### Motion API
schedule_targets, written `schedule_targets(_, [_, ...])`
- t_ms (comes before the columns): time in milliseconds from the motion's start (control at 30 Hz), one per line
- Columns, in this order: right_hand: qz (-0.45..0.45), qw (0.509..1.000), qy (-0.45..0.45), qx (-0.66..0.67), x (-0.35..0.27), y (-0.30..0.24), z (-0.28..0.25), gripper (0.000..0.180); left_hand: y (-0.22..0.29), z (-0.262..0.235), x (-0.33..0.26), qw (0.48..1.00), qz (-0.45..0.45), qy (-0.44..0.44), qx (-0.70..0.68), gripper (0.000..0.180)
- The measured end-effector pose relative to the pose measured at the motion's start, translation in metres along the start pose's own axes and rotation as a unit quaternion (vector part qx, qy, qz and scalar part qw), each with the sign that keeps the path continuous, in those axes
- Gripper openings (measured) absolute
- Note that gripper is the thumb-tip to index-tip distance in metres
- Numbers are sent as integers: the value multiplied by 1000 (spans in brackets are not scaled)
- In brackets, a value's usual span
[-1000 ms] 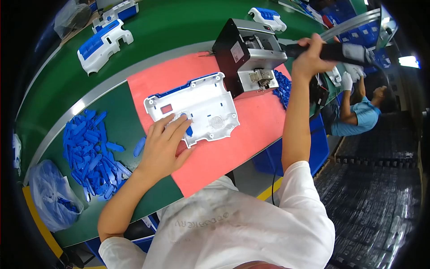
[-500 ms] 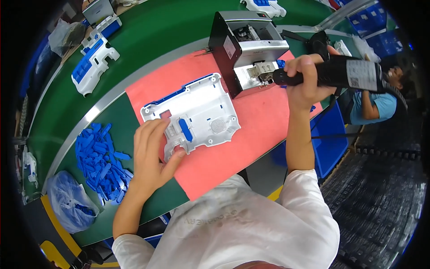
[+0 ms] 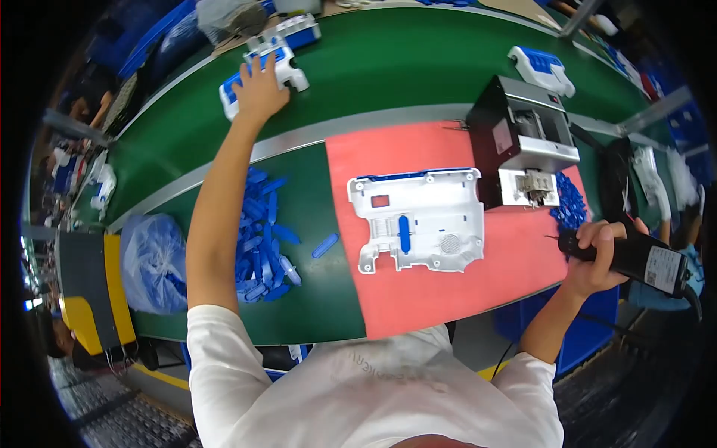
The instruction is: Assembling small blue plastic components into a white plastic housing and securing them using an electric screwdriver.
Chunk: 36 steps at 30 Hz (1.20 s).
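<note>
Head view: my left hand [image 3: 261, 95], the nearer, lies splayed over a blue-and-white plastic housing [image 3: 290, 73], its long axis slanting away rightward beneath; whether I grasp it, I cannot tell. My right hand [image 3: 594, 261] clenches a black electric screwdriver [image 3: 633, 261].

A white-and-blue housing [image 3: 290, 72] is partly covered by the left hand [image 3: 261, 95], a co-worker's blue shirt [image 3: 653, 297] by the black tool [image 3: 633, 256].
</note>
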State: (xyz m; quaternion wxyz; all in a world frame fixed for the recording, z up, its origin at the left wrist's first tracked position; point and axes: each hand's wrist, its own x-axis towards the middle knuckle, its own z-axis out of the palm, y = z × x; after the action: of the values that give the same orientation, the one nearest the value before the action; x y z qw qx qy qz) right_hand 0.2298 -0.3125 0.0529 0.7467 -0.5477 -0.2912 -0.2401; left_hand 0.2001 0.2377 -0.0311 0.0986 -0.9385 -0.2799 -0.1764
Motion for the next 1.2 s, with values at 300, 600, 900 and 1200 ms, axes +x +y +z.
schedule_targets(300, [-11, 998, 11, 67, -2, -12, 21, 62, -54, 24, 54, 999, -33, 26, -22, 55])
schedule_targets(600, [82, 982, -78, 150, 9, 14, -26, 14, -176, -275, -285, 582, -312, 104, -743, 47])
schedule_targets(900, [111, 979, -67, 157, 17, 27, 30, 8, -127, -284, -726, 353, -502, 437, -657, 42])
schedule_targets(1200, [122, 963, -154, 183, -16, -8, 52, 37, -153, -6, -830, 193, -636, 487, -566, 48])
